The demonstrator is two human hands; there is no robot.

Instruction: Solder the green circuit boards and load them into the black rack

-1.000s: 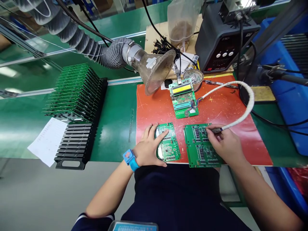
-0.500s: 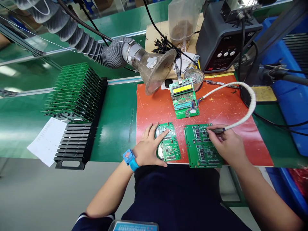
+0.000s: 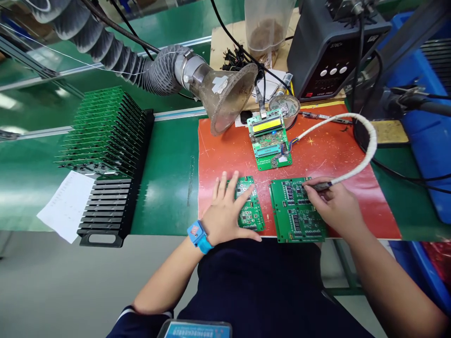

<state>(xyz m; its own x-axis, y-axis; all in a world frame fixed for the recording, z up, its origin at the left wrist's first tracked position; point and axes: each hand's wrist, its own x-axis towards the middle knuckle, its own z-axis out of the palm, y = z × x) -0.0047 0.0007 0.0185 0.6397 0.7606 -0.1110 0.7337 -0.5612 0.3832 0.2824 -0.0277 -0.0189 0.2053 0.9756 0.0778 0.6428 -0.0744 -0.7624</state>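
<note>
My left hand (image 3: 227,213) lies with fingers spread over the left part of a green circuit board (image 3: 254,206) on the red mat (image 3: 232,155). My right hand (image 3: 334,204) pinches a dark probe (image 3: 321,186) on a white wrapped cable (image 3: 368,155). The probe's tip is at the upper part of a stack of green boards (image 3: 291,213) with two digit displays. Behind them lies a programmer board (image 3: 269,140) with a lit yellow screen and a blue light.
A rack of upright green boards (image 3: 102,131) stands at the left beside a white paper (image 3: 66,204). A fume funnel (image 3: 234,98) hangs above the mat. At the back right are a dark soldering station (image 3: 331,61) and a blue bin (image 3: 426,159).
My left hand has slid right, its thumb now nearer the board stack. My right hand keeps the probe at about the same spot. A blue light now shows on the programmer board.
</note>
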